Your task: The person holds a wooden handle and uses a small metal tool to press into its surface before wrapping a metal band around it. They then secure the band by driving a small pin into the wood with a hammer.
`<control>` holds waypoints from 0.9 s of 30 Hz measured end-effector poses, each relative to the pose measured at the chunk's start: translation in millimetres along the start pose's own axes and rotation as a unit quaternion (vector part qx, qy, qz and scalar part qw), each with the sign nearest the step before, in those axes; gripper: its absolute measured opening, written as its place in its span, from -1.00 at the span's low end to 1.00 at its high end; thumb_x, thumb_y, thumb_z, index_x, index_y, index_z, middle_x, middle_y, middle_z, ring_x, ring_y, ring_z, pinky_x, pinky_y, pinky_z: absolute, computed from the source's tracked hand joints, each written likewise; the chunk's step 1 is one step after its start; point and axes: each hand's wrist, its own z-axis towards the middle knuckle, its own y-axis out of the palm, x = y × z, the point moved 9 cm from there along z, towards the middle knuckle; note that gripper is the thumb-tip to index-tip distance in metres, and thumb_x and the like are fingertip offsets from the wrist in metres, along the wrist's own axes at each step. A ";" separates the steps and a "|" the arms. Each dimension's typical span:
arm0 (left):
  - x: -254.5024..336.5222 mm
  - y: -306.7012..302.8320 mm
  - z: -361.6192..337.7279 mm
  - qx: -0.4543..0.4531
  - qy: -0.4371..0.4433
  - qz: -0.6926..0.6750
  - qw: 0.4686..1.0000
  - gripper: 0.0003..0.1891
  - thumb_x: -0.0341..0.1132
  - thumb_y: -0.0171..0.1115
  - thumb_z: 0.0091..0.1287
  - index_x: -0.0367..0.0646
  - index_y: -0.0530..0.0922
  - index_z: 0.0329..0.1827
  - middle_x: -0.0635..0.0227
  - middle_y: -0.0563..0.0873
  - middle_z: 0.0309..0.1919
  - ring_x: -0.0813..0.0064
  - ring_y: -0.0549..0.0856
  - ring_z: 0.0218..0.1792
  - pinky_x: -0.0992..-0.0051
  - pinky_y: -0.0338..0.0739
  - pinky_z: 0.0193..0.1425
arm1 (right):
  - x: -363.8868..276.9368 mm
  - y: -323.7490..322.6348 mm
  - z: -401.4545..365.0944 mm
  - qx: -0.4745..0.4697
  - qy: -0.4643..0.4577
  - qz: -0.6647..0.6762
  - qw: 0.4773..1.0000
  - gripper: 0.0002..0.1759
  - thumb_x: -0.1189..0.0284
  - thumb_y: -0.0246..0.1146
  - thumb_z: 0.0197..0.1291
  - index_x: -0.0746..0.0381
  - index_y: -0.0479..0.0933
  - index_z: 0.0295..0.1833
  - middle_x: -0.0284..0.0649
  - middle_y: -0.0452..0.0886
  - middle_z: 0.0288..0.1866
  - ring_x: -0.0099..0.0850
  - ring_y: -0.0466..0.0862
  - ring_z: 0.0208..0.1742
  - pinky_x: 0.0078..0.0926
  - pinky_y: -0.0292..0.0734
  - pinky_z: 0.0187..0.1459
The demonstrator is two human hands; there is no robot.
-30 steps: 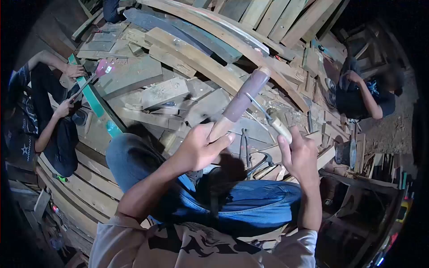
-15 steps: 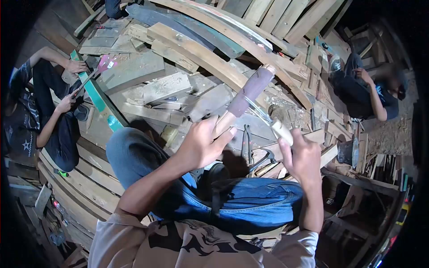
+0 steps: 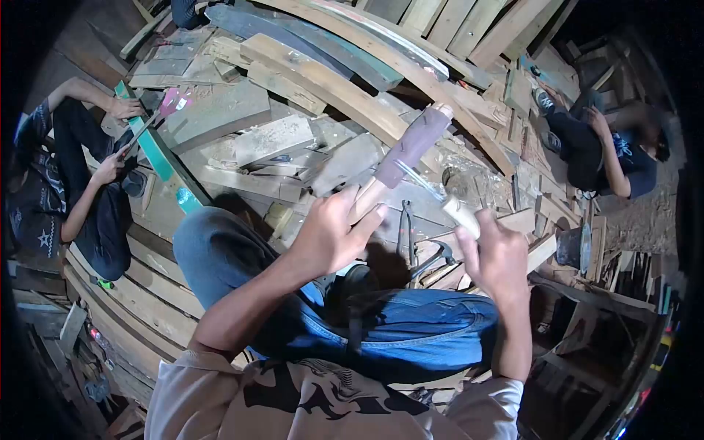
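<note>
My left hand [image 3: 336, 233] is closed round the pale wooden end of a stick [image 3: 369, 195] whose upper part is wrapped in purple-brown material [image 3: 413, 147]. The stick tilts up to the right, its pale tip showing at the top. My right hand [image 3: 496, 253] grips the pale handle of a tool [image 3: 461, 217]. A thin shiny shaft [image 3: 425, 185] runs from that handle up to the wrapped part and appears to touch it. Pincers [image 3: 405, 229] and a hammer [image 3: 438, 257] lie below, between my hands.
At left, a person [image 3: 81, 161] works a blade against a green-painted beam [image 3: 160, 155]. Another person [image 3: 612, 150] sits at right. Long curved planks [image 3: 330, 86] cross the back. Wood offcuts [image 3: 275, 141] cover the floor, and a metal container [image 3: 570, 248] stands at right.
The shiny shaft lies at a slightly different place on the wrapped part, and its handle has shifted slightly. The person at right has moved a little, with one arm now reaching toward the foot.
</note>
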 end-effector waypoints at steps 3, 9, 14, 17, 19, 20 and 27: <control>0.3 -4.5 1.5 0.024 0.012 0.040 0.999 -0.67 -0.22 0.28 0.43 -0.36 0.58 0.02 0.12 0.68 -0.46 0.46 0.64 -0.45 0.36 0.55 -0.27 | -4.6 -0.9 0.9 0.002 -0.019 0.003 1.000 -0.60 0.09 0.25 0.37 0.27 0.50 -0.21 -0.03 0.60 -0.58 -0.04 0.64 -0.62 -0.12 0.51 -0.54; 1.7 -5.8 1.3 0.045 0.057 0.070 0.995 -0.61 -0.29 0.30 0.41 -0.39 0.55 0.17 -0.03 0.75 -0.27 0.37 0.77 -0.27 0.35 0.61 -0.14 | 3.1 -3.9 1.1 0.019 0.008 -0.003 1.000 -0.59 0.08 0.24 0.37 0.26 0.49 -0.21 -0.02 0.61 -0.57 -0.03 0.67 -0.58 -0.07 0.53 -0.50; 10.3 -10.5 -0.3 0.111 0.137 0.105 0.979 -0.74 -0.29 0.30 0.36 -0.36 0.50 -0.17 -0.16 0.65 -0.49 -0.21 0.68 -0.41 0.07 0.53 -0.37 | 15.3 -5.4 2.3 0.022 0.058 -0.022 0.998 -0.62 0.10 0.26 0.37 0.23 0.49 -0.19 -0.02 0.57 -0.66 0.03 0.66 -0.58 -0.04 0.51 -0.50; 9.7 -12.5 0.6 0.131 0.157 0.129 0.970 -0.74 -0.28 0.32 0.35 -0.32 0.48 -0.18 -0.13 0.64 -0.51 -0.20 0.68 -0.42 0.05 0.52 -0.38 | 10.5 -2.7 3.0 0.011 0.042 -0.011 0.999 -0.62 0.10 0.25 0.38 0.23 0.48 -0.20 -0.02 0.57 -0.66 0.05 0.65 -0.58 -0.03 0.51 -0.50; 13.3 -13.0 -1.2 0.128 0.148 0.145 0.970 -0.74 -0.28 0.32 0.35 -0.31 0.48 -0.18 -0.12 0.64 -0.51 -0.19 0.68 -0.43 0.05 0.52 -0.38 | 19.0 -10.6 4.9 0.034 0.069 -0.034 0.996 -0.61 0.10 0.26 0.37 0.25 0.48 -0.20 -0.02 0.56 -0.66 0.05 0.64 -0.60 -0.06 0.51 -0.51; 14.2 -13.0 -0.9 0.129 0.142 0.159 0.969 -0.74 -0.28 0.33 0.34 -0.29 0.48 -0.18 -0.10 0.64 -0.51 -0.19 0.68 -0.44 0.05 0.52 -0.38 | 19.8 -7.2 4.3 0.023 0.074 -0.026 0.997 -0.62 0.11 0.26 0.37 0.25 0.49 -0.19 -0.01 0.57 -0.65 0.05 0.64 -0.61 -0.07 0.52 -0.52; 16.0 -12.8 -2.0 0.138 0.154 0.168 0.964 -0.74 -0.29 0.34 0.32 -0.27 0.47 -0.14 -0.06 0.67 -0.48 -0.14 0.70 -0.43 0.06 0.54 -0.38 | 24.5 -4.2 5.2 0.021 0.093 -0.006 0.995 -0.63 0.13 0.23 0.40 0.26 0.50 -0.18 0.01 0.61 -0.61 -0.01 0.68 -0.61 -0.12 0.55 -0.56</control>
